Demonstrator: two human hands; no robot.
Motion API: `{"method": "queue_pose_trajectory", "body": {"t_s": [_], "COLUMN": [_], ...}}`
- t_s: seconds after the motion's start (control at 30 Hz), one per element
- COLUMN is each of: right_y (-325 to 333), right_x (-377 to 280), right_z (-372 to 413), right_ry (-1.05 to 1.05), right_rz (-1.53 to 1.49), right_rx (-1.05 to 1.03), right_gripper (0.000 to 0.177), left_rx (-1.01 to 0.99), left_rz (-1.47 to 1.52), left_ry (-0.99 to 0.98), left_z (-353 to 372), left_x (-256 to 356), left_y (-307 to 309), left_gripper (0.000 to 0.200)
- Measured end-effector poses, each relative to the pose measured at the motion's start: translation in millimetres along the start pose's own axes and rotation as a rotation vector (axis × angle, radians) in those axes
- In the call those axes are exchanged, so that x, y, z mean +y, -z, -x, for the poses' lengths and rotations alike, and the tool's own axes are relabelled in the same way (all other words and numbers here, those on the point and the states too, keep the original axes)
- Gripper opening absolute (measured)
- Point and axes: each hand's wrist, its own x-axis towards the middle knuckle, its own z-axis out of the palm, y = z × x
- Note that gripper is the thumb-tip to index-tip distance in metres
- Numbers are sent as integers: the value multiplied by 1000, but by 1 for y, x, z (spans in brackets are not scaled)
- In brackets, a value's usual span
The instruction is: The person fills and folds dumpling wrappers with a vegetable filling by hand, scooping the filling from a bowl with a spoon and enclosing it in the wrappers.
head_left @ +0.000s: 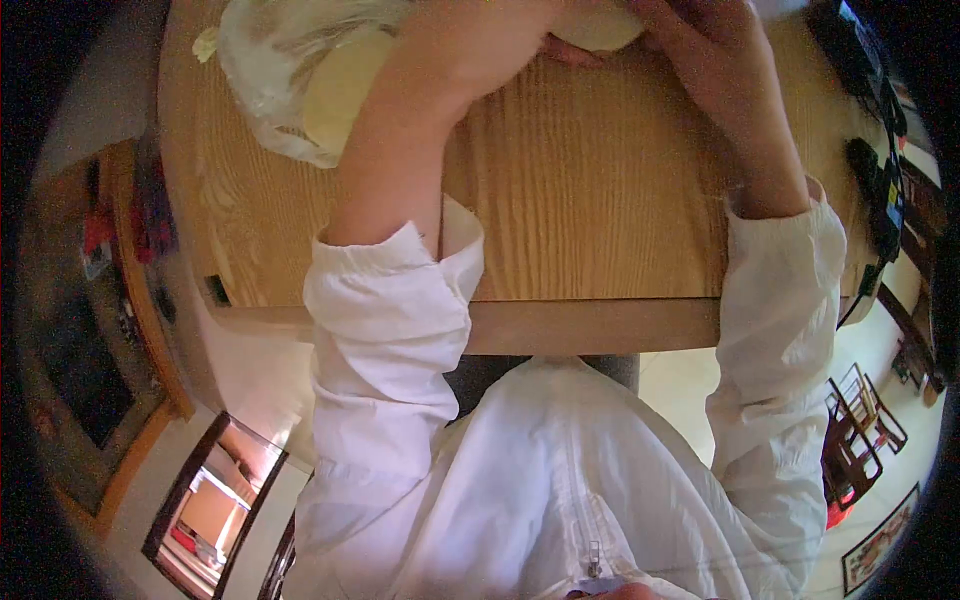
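At the top edge of the head view, a pale, rounded object (pixel 598 28) lies between my two hands, partly cut off by the frame. My left hand (pixel 500 35) comes in beside it, and some fingertips show just under its lower left side. My right hand (pixel 705 35) touches or nearly touches its right side. The fingers of both hands are mostly cut off or hidden. Left of my left forearm, a clear plastic bag (pixel 265 75) holds a pale yellow, round item (pixel 345 95), partly covered by the forearm.
The wooden table (pixel 590 200) has its near edge across the middle of the view. A small yellowish scrap (pixel 205 45) lies beside the bag. Black devices and cables (pixel 875 170) line the table's right edge. A wooden chair (pixel 855 430) stands at the lower right.
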Motion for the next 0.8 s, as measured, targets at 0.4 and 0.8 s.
{"method": "queue_pose_trajectory", "body": {"t_s": [0.4,0.8], "right_y": [-6,-7], "right_x": [0,9], "right_z": [-3,1], "right_ry": [34,77], "right_rz": [-41,-132], "right_rx": [-4,-4], "right_gripper": [11,11], "left_rx": [-20,83], "left_rz": [-132,-249], "left_ry": [-134,-116], "left_z": [2,2], "left_x": [-4,-4], "left_y": [11,8], "left_gripper": [20,24]}}
